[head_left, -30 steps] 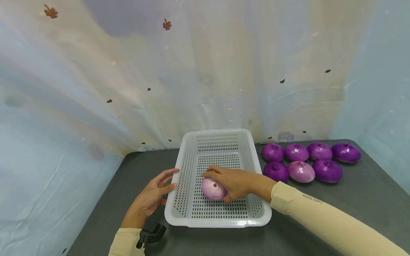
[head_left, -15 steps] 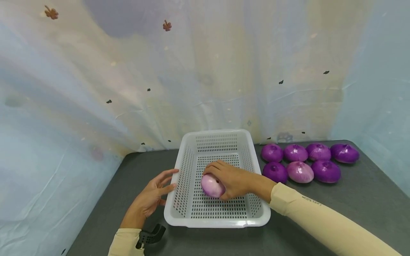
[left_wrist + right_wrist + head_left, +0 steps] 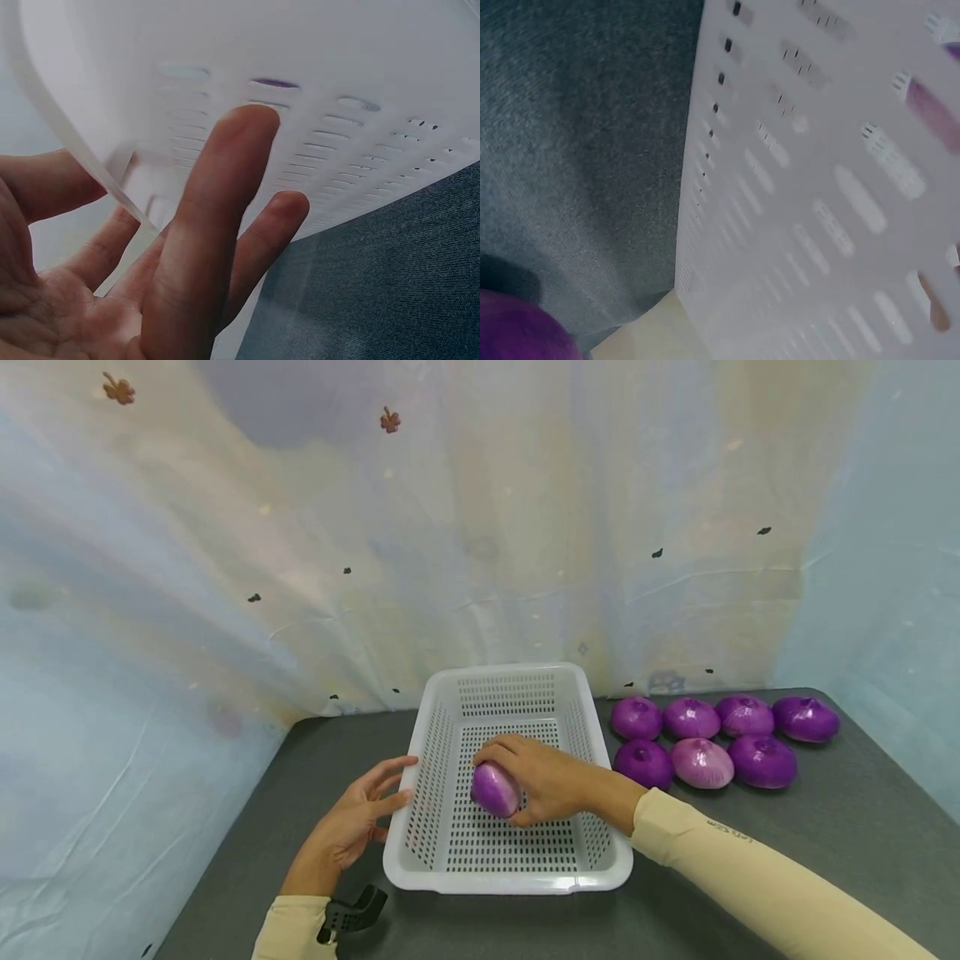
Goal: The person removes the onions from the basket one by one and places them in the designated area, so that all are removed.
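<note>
My right hand [image 3: 546, 781] is inside a white slotted plastic basket [image 3: 506, 882], gripping a glossy red onion [image 3: 495, 790] with the thumb at its near side and the fingers at its far side. The onion's purple flank faces left, low over the basket floor. At the basket's left side, my left hand [image 3: 356, 817] touches the rim with fairly straight fingers. The left wrist view has that hand's fingers [image 3: 225, 180] against the slotted outer wall [image 3: 360, 45]. In the right wrist view, the basket wall [image 3: 780, 195] hides most of the right hand.
Several red onions [image 3: 701, 763] stand in two rows to the right of the basket on a dark grey table [image 3: 847, 852]. One purple onion [image 3: 525, 330] edges into the right wrist view. A patterned curtain [image 3: 480, 510] hangs behind the table.
The onion has turned in my right hand: its pale face with a dark spot has rolled out of sight, and a purple side shows instead. The left hand stays at the rim.
</note>
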{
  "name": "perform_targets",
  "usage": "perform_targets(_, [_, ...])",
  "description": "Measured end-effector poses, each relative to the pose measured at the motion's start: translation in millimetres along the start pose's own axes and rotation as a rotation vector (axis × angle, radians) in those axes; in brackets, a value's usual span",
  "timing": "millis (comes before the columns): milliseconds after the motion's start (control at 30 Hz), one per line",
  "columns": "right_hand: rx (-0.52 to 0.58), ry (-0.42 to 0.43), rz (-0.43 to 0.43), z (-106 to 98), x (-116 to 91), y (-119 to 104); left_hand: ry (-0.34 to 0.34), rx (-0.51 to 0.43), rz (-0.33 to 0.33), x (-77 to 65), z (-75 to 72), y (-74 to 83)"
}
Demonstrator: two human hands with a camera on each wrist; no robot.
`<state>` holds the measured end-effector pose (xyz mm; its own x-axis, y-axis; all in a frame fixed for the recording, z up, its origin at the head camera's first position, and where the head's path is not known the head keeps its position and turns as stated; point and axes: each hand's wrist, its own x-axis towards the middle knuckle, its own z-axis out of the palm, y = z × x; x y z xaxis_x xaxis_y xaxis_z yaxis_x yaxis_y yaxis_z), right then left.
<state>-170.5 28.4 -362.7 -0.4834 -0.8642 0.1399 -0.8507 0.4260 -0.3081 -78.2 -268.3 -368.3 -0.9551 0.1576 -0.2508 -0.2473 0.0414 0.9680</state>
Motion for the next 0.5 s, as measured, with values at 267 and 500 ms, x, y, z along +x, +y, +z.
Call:
perform_targets(267, [0.149, 0.0, 0.058, -2.0, 0.4, -2.7, -0.016, -0.007, 0.001, -0.5, -1.9, 0.6])
perform_targets(500, [0.196, 0.065, 0.045, -6.2, 0.4, -2.7, -0.006, -0.013, -0.003, 1.3, -0.9, -0.9])
